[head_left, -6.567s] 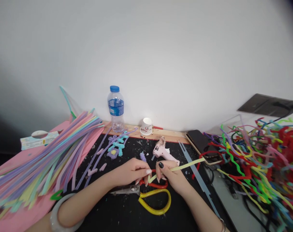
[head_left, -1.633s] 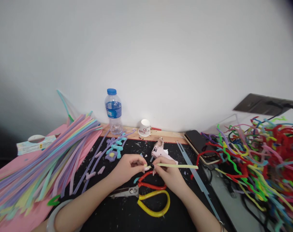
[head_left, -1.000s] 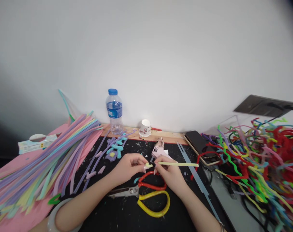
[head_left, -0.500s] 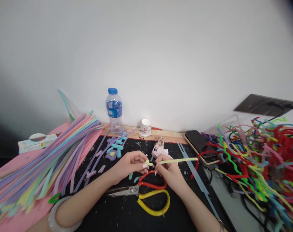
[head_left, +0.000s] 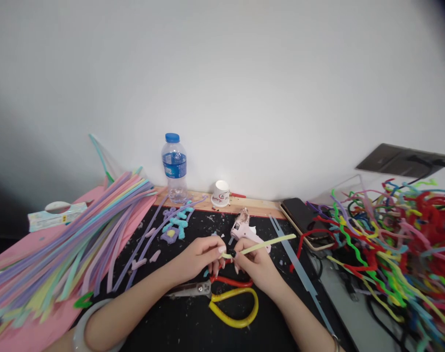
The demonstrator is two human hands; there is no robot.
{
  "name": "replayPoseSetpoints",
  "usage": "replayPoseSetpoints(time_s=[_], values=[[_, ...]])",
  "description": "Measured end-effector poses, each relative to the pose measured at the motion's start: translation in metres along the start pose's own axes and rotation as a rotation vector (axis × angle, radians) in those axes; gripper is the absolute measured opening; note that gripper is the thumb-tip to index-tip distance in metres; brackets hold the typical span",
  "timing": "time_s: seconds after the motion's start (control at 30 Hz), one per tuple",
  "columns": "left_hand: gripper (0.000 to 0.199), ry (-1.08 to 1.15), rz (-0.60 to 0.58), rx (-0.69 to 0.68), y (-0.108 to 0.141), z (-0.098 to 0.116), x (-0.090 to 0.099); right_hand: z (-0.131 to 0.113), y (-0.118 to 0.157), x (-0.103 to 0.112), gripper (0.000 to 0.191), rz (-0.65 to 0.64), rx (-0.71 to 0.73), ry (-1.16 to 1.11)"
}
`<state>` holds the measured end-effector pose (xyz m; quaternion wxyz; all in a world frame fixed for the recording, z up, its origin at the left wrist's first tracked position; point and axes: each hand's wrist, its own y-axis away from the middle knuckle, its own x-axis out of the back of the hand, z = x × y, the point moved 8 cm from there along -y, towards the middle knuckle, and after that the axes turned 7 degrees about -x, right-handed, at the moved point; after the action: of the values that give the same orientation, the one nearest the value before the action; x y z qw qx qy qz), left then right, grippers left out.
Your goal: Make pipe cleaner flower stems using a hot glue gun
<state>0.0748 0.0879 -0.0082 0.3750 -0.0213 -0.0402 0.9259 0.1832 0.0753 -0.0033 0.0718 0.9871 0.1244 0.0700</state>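
A pale yellow pipe cleaner (head_left: 272, 242) is pinched between both hands above the black mat. My left hand (head_left: 207, 254) grips its short end, which is mostly hidden by the fingertips. Close beside it, my right hand (head_left: 252, 259) holds the strip with thumb and fingers, and the long free end sticks out to the right, tilted slightly up. Just below the hands lie scissors (head_left: 234, 320) with one red and one yellow handle, the blades pointing left. Behind my right hand rests a pale pink glue gun (head_left: 246, 231) with a stained nozzle.
Pastel pipe cleaners (head_left: 86, 234) are heaped at left, near a purple and turquoise pipe-cleaner piece (head_left: 176, 227). A water bottle (head_left: 174, 168) and paper cup (head_left: 221, 193) stand by the wall. Rightward are glue sticks (head_left: 294, 259), a phone (head_left: 303, 220) and tangled bright pipe cleaners (head_left: 387, 249).
Both hands have shifted slightly down toward the scissors, covering more of the red handle. The yellow strip's free end now slants up more, and its left end is more hidden by my fingers.
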Motion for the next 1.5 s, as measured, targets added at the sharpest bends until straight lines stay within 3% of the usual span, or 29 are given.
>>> replayPoseSetpoints(time_s=[0.47,0.63,0.73,0.87,1.03,1.2,1.5], values=[[0.035,0.113,-0.056,0.074,0.003,-0.008,-0.006,0.0,0.0,0.0,0.021,0.012,0.022,0.027],[0.043,0.123,0.06,0.091,0.0,-0.006,0.002,-0.001,0.0,0.006,0.022,0.072,0.033,0.01],[0.037,-0.025,0.149,0.012,0.0,0.002,0.012,-0.003,0.001,0.01,0.022,0.118,0.058,0.021],[0.022,-0.421,0.218,-0.166,0.005,0.019,0.019,-0.005,0.002,0.012,0.024,0.147,0.067,0.057],[0.009,-0.78,0.181,-0.339,0.009,0.032,0.013,-0.004,0.003,0.009,0.022,0.146,0.051,0.073],[0.016,-0.867,0.143,-0.395,0.011,0.035,0.009,-0.007,0.003,0.006,0.024,0.155,0.056,0.133],[0.02,-0.998,0.084,-0.377,0.01,0.029,0.004,-0.005,0.004,0.006,0.023,0.163,0.065,0.168]])
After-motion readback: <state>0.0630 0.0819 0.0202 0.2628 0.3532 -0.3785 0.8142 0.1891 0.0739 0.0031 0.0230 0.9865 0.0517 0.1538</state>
